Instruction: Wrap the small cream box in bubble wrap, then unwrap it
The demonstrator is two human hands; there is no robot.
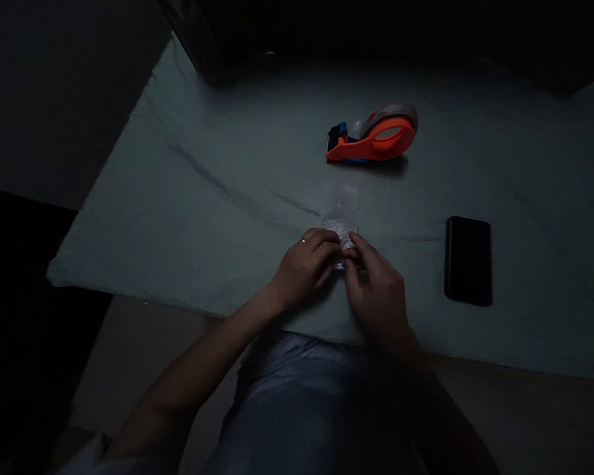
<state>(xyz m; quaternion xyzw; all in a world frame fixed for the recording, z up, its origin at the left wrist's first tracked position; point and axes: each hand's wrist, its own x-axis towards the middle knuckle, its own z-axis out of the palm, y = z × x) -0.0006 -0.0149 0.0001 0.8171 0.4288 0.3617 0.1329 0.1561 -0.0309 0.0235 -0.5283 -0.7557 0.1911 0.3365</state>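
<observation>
Clear plastic piece, centre frame. From my remote feed, left hand and right hand pinch its near end, fingers close together; far end lies flat, unheld, so I judge handling partway. Tape dispenser unheld, upper right of centre.

You are indoors, in a dim room that could be a home or a small packing workplace: a pale cloth-covered table fills mid-frame, with an orange tape dispenser at upper centre and clear plastic wrap at centre.
</observation>
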